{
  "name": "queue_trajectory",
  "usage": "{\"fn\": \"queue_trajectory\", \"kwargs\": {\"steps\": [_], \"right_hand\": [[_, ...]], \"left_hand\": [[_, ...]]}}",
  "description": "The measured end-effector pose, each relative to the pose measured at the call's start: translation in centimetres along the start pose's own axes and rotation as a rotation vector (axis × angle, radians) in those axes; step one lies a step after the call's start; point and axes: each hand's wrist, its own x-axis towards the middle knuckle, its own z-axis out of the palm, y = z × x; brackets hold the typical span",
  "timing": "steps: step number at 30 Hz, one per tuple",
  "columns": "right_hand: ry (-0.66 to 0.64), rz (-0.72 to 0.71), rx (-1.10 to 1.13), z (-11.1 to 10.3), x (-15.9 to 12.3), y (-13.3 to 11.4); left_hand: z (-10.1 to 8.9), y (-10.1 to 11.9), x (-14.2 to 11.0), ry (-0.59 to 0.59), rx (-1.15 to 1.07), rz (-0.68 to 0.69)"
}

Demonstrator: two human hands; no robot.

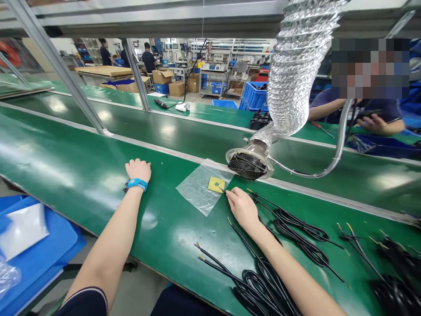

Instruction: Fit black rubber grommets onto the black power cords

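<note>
Nearest, coiled black cables [253, 285] lie on the desk [171, 254]. Beyond them, the fingers of the right hand [242, 210] pinch a black cable end [224, 190], at the yellow pad [212, 186] on a clear plastic bag [196, 191]. Farther, the left hand [138, 170] rests with curled fingers; I cannot tell if they hold something.

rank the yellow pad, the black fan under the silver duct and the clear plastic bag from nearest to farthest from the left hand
Nearest to the left hand first:
1. Clear plastic bag: to the hand's right, flat on the green bench.
2. Yellow pad: farther right, on the bag.
3. Black fan: farthest right, at the lower end of the silver duct.
</note>
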Motion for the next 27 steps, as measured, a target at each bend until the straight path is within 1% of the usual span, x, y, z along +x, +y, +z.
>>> {"fn": "queue_trajectory", "kwargs": {"steps": [2,4,7,9,11,12,14,15,16,17,18,20,22,23,25,27], "right_hand": [[-0.067,-0.047,-0.093,0.0,0.0,0.0],[-0.106,-0.062,-0.121,-0.1,0.0,-0.1],[-0.085,-0.012,-0.053,-0.3,0.1,-0.1],[-0.031,0.051,0.058,-0.8,0.0,-0.1],[0.030,0.116,0.237,-1.5,-0.1,-0.1],[0.058,0.153,0.346,-2.0,-0.2,-0.2],[0.094,0.240,0.566,-3.1,-0.5,-0.4],[0.100,0.290,0.664,-3.6,-0.8,-0.5],[0.104,0.341,0.748,-4.1,-1.1,-0.6],[0.108,0.387,0.816,-4.5,-1.5,-0.6],[0.118,0.424,0.868,-4.8,-1.9,-0.7],[0.170,0.473,0.920,-5.3,-2.6,-0.8],[0.248,0.500,0.914,-5.6,-3.1,-0.8],[0.283,0.509,0.903,-5.7,-3.3,-0.8],[0.323,0.524,0.894,-5.9,-3.5,-0.7],[0.322,0.535,0.904,-6.1,-3.5,-0.5]], "left_hand": [[0.1,0.4,0.1,0.000,-0.024,0.016],[-0.1,0.7,0.2,0.005,-0.056,0.033],[-0.6,0.5,0.1,0.050,-0.120,0.025],[-1.1,0.5,0.0,0.098,-0.185,0.007],[-1.5,1.3,-0.3,0.141,-0.262,0.012],[-1.8,2.1,-0.6,0.156,-0.318,0.028],[-2.3,4.7,-1.8,0.139,-0.544,0.066],[-2.5,6.5,-2.7,0.091,-0.746,0.080],[-2.7,8.5,-3.9,-0.002,-0.996,0.077],[-2.9,10.5,-5.1,-0.130,-1.212,0.059],[-3.0,12.6,-6.5,-0.280,-1.377,0.047],[-3.3,16.3,-9.1,-0.602,-1.633,0.023],[-3.4,19.2,-11.1,-0.867,-1.786,-0.024],[-3.4,20.2,-11.9,-0.967,-1.832,-0.055],[-3.3,21.5,-12.7,-1.104,-1.886,-0.111],[-3.3,22.0,-13.2,-1.183,-1.923,-0.136]]}}
